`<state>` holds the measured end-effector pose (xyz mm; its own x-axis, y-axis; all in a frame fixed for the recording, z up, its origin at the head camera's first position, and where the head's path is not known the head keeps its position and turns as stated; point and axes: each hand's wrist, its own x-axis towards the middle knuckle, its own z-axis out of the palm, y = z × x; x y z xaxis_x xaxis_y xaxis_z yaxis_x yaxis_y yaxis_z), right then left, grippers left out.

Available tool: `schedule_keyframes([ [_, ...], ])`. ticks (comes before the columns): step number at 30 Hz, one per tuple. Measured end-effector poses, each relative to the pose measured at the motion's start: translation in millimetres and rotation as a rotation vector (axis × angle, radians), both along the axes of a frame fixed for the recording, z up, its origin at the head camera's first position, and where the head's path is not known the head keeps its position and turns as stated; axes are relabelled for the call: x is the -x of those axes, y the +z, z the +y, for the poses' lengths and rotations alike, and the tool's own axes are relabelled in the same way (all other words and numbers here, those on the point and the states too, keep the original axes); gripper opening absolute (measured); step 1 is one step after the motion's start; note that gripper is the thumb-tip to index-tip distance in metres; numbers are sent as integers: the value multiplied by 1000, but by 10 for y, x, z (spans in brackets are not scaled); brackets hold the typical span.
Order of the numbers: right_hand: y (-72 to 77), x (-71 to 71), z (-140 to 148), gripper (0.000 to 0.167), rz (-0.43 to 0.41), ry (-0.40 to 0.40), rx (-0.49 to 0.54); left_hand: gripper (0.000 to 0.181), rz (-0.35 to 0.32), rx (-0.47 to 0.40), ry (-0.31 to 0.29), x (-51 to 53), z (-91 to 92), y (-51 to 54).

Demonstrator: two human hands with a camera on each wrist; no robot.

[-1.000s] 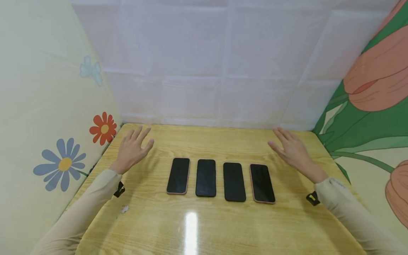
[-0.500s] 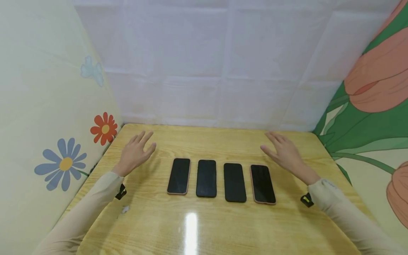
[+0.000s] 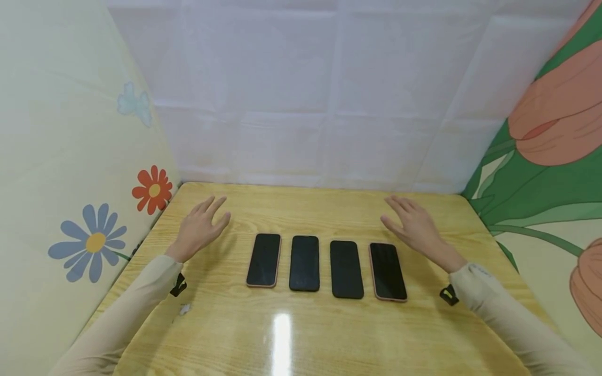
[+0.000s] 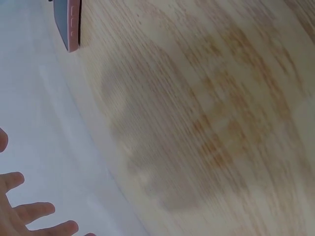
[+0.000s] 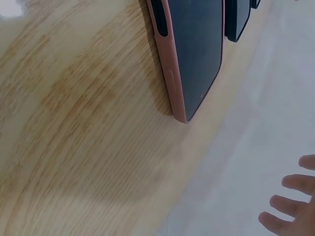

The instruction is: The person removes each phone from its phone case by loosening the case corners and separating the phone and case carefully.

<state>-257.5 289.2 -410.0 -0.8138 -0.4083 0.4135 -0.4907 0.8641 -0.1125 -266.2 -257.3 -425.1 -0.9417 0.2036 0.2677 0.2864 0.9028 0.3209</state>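
Several dark-screened phones lie in a row on the wooden table: a pink-edged phone (image 3: 264, 260) at the left, two black phones (image 3: 304, 263) (image 3: 346, 269) in the middle, and another pink-edged phone (image 3: 388, 271) at the right. My left hand (image 3: 199, 230) hovers left of the row, fingers spread, holding nothing. Beyond the right end of the row, my right hand (image 3: 416, 224) is raised above the table, also holding nothing. The left wrist view shows a corner of a pink-edged phone (image 4: 74, 24); the right wrist view shows a pink-edged phone (image 5: 197, 54) close up.
The wooden table (image 3: 329, 334) carries a bright reflection and a small pale mark (image 3: 185, 309) near the left forearm. Behind it hangs a white sheet (image 3: 282, 94). Flower-patterned panels stand at the left (image 3: 56, 146) and right (image 3: 545, 209).
Both hands have moved inward toward the phones, the right one farther, and slightly nearer to me. The phones lie as before.
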Motion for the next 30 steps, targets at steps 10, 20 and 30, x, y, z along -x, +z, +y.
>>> schedule_keyframes([
  [10, -14, 1, -104, 60, -5, 26, -4, 61, 11, -2, -2, -26, -12, -48],
  [20, -27, 14, -227, 62, -23, 56, 4, 60, -37, -4, 3, -74, 16, -51],
  [30, -75, 8, -393, 61, -128, 74, 17, 63, -93, -20, 9, -118, 67, -106],
])
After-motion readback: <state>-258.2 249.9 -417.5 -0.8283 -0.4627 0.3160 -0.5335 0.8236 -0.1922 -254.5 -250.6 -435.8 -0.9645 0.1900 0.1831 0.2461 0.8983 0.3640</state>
